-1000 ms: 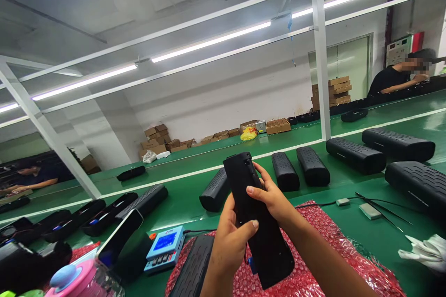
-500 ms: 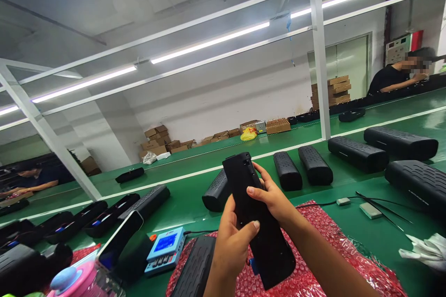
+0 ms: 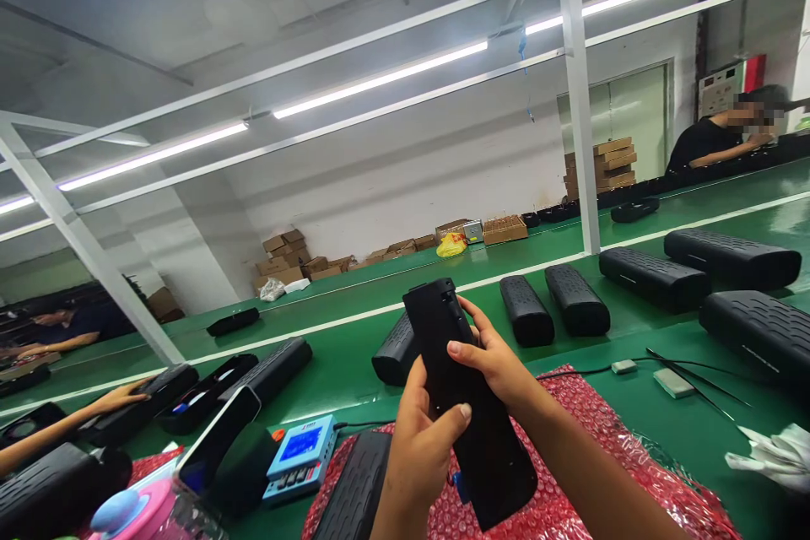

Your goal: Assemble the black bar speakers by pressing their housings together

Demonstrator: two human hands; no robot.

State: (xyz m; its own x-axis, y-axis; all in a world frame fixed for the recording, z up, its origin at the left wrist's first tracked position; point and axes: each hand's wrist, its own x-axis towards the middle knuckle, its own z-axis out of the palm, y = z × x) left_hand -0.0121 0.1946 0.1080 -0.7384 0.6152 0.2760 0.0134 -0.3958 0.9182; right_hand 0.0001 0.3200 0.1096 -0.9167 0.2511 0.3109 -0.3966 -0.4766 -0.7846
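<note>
Both my hands hold a long black plastic housing (image 3: 472,405) tilted up over the bench. My left hand (image 3: 421,439) grips its left side, thumb lying across the face. On the upper right edge, my right hand (image 3: 499,363) is closed around it with the thumb pressed on the face. Small openings show near the housing's top end, and a blue connector (image 3: 460,485) sticks out at its lower left. Beneath it lies red bubble wrap (image 3: 588,439). A black textured cover (image 3: 355,485) rests on the wrap, left of my left hand.
A blue tester with a screen (image 3: 300,451) stands to the left, beside a pink-lidded jar (image 3: 143,515). Black cases (image 3: 575,299) line the green belt. At far left a co-worker's hand (image 3: 123,396) touches a case. Tweezers (image 3: 702,388) and white cloth (image 3: 775,456) lie right.
A co-worker's arm has entered from the left, hand on a black case. Cases on the near lane have shifted slightly right, those on the far lane slightly left. My hands look unchanged.
</note>
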